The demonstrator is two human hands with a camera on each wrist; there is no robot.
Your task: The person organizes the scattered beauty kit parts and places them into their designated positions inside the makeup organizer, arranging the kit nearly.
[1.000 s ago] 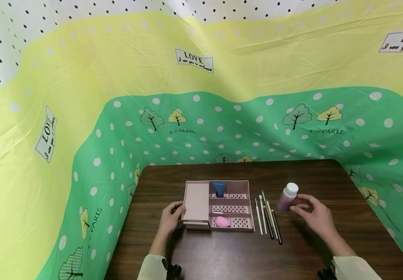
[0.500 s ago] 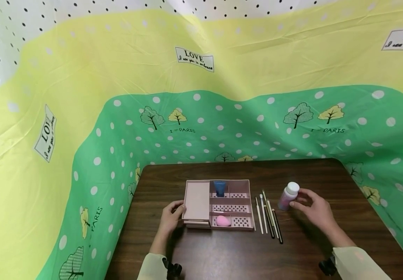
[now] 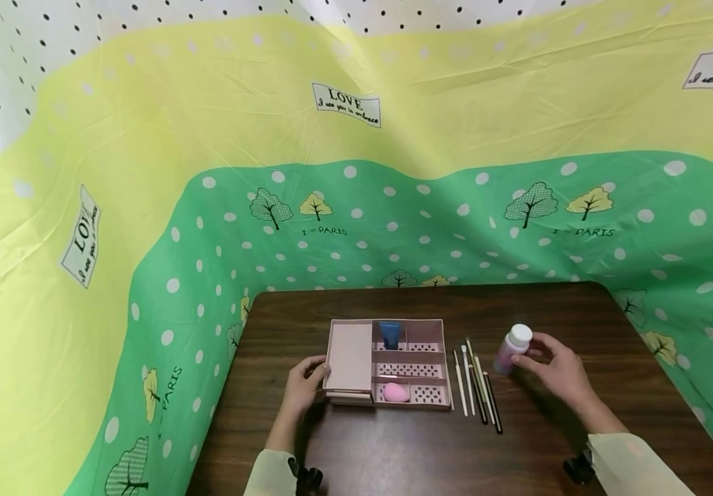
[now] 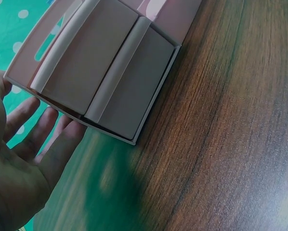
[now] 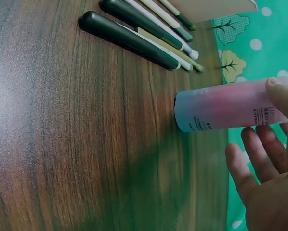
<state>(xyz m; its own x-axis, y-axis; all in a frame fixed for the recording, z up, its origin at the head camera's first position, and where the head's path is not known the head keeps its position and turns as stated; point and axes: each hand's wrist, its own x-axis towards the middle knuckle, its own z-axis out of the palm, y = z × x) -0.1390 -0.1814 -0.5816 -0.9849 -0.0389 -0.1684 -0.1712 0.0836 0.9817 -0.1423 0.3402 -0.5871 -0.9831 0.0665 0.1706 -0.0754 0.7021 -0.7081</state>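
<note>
In the head view, a pink organizer box with compartments lies on the table. My left hand is at its left side; in the left wrist view the fingers rest fairly straight against the side wall, with the thumb at the upper corner. My right hand pinches a small plastic bottle between thumb and fingers. The bottle has a white cap and fades from pink to blue in the right wrist view, its base close to the tabletop. Two drawer-like fronts face the left wrist camera.
Between box and bottle lie several makeup brushes side by side. Inside the box stand a blue tube at the back and a pink makeup sponge at the front. A green and yellow patterned curtain encloses the wooden table.
My right hand has shifted slightly up the bottle, toward the cap. The left hand and the box stay together as before; the head view has drifted a little.
</note>
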